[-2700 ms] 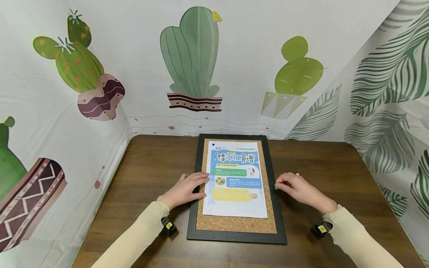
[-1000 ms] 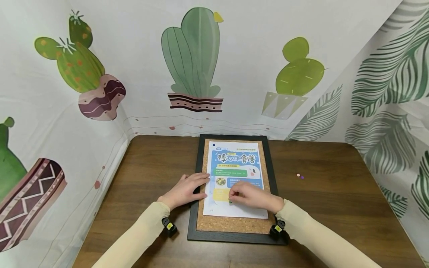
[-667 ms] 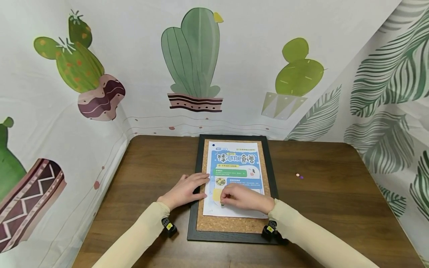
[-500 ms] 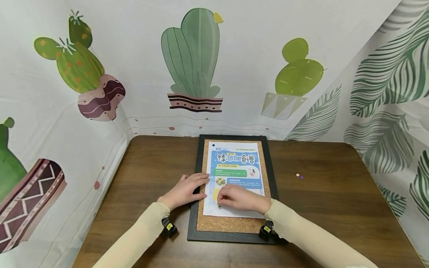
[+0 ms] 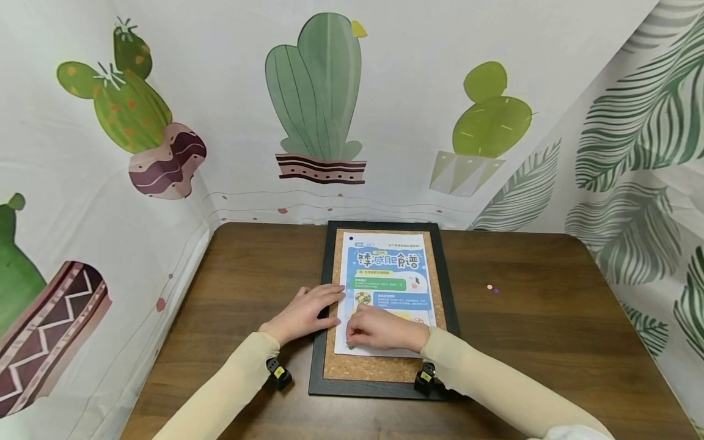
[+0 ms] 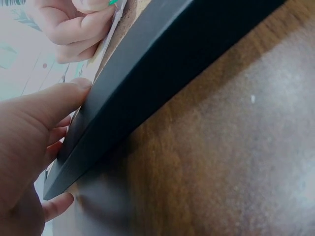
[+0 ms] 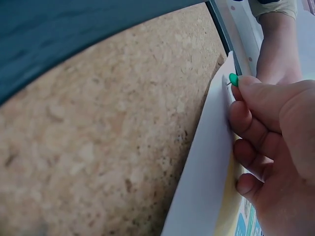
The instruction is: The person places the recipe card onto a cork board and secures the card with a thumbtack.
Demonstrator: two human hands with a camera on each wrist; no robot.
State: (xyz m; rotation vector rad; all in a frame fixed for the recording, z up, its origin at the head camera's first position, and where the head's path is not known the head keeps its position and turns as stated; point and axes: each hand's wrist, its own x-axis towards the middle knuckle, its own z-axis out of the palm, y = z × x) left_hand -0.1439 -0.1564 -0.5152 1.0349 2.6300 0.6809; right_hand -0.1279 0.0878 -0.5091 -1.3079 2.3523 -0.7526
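Note:
A printed poster sheet [image 5: 387, 281] lies on a cork board [image 5: 379, 370] with a black frame. My right hand [image 5: 385, 330] pinches a green thumbtack [image 7: 234, 78] between thumb and forefinger, close over the sheet's lower-left corner. In the right wrist view its metal point shows against the white paper, and the sheet's near edge stands a little off the cork. My left hand [image 5: 305, 310] rests across the frame's left side, fingertips on the sheet's left margin, one finger down by the frame's outer side. A dark blue thumbtack [image 5: 351, 238] sits at the sheet's top-left corner.
To the right of the board, a pale pink thumbtack [image 5: 489, 286] and a purple thumbtack [image 5: 496, 291] lie on the brown wooden table [image 5: 550, 330]. A cloth [image 5: 231, 122] printed with cacti hangs behind the table.
My right hand has come from the table right of the board, across the sheet, to its lower-left corner with the green thumbtack. My left hand has stayed in place.

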